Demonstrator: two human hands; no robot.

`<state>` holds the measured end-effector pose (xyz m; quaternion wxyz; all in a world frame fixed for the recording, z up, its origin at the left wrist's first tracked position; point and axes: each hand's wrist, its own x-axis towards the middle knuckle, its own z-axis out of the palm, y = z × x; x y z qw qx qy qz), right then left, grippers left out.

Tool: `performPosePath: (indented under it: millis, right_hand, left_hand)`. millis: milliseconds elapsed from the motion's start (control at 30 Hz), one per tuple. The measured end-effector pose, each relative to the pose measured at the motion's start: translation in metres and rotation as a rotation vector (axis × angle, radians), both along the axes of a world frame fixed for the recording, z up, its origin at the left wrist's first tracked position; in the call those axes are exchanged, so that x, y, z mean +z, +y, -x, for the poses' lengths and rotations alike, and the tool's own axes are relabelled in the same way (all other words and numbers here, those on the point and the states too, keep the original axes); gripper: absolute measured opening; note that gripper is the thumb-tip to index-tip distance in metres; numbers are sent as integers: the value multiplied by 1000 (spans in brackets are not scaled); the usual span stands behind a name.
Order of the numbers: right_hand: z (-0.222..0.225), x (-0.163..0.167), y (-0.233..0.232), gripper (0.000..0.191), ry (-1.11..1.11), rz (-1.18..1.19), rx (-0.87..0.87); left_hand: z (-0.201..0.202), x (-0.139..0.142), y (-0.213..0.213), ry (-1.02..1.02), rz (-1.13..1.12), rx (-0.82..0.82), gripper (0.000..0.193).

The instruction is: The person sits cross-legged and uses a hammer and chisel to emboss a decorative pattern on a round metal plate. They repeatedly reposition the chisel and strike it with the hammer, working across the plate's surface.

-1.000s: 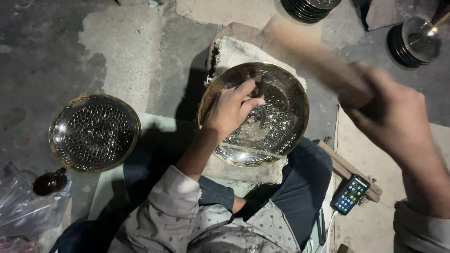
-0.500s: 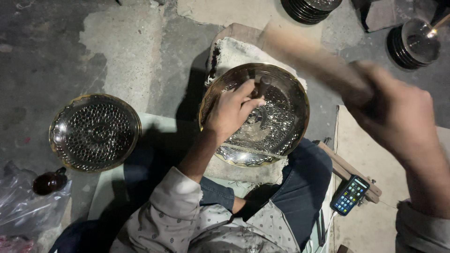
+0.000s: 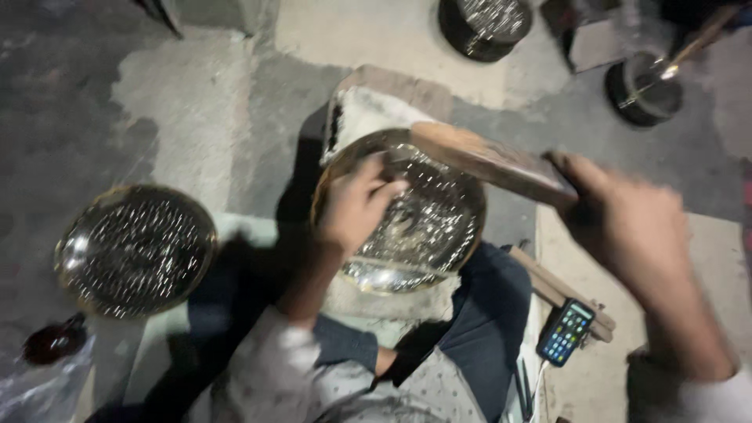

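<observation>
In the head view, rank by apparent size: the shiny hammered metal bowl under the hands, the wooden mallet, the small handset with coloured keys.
1. Shiny hammered metal bowl.
2. Wooden mallet; blurred, nearer the camera, so unsure.
3. Small handset with coloured keys.

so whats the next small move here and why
Probably bring the wooden mallet down onto the punch. The right hand holds the mallet raised just above the brass bowl, while the left hand rests inside the bowl, seemingly pinching a small punch, though blur hides its tip.
</observation>
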<state>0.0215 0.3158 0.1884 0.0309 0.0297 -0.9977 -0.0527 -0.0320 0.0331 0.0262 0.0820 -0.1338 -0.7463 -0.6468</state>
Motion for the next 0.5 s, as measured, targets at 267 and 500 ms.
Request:
performPosePath:
  millis: [267,500]
  right_hand:
    - [-119,-153,95,85,-129,645,-488]
    - [-238,-292,107,67,-909,665,-285]
  left_hand:
    - [-49,-13,-87,-133,-69,184,30]
    - [-70,-38,-110,-176,-68,200,20]
